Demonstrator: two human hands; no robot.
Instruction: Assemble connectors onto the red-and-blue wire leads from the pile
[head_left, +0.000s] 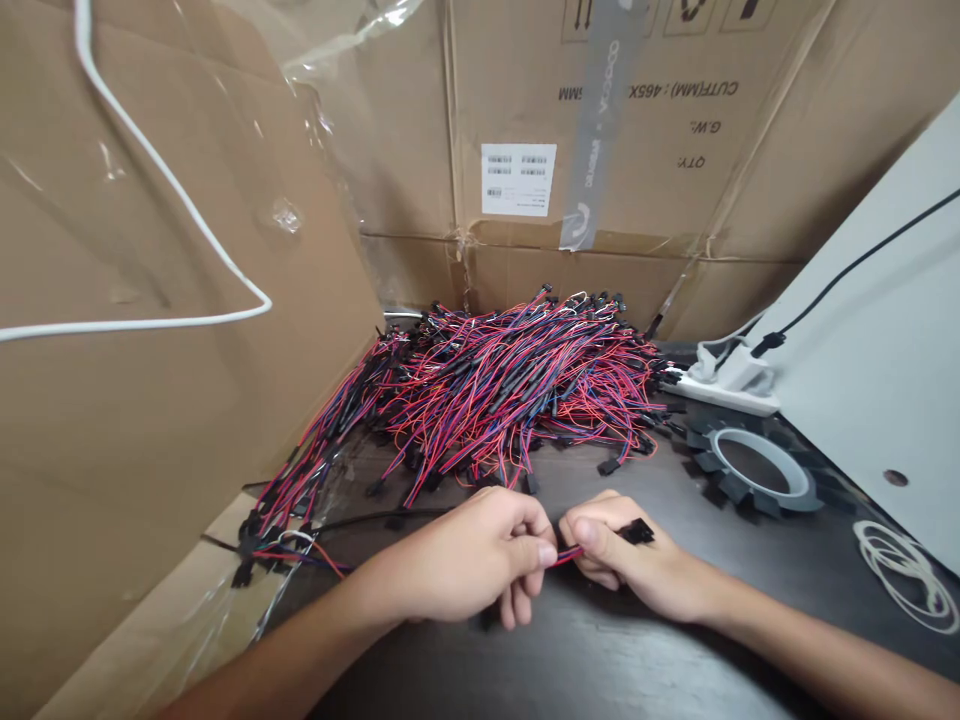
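A wire harness point(568, 555) with red and dark strands stretches between my two hands, low over the dark table. My left hand point(487, 555) pinches it between thumb and bent fingers. Wrapped round its other part, my right hand point(619, 550) is closed, and a black connector point(637, 531) sticks out past the thumb. The stretch inside each fist is hidden. Just beyond my hands lies a big heap of similar wire harnesses point(517, 380), red, blue and black with black plugs. More harnesses point(300, 500) trail down the left side, beside my left forearm.
Cardboard walls point(225, 400) enclose the left and back. On the right are a roll of dark tape point(806, 490) with cut pieces round its rim, a white power strip point(735, 385) with plugs, a coiled pale cord point(900, 575) and a white panel point(885, 330). A white cable point(165, 170) hangs at upper left.
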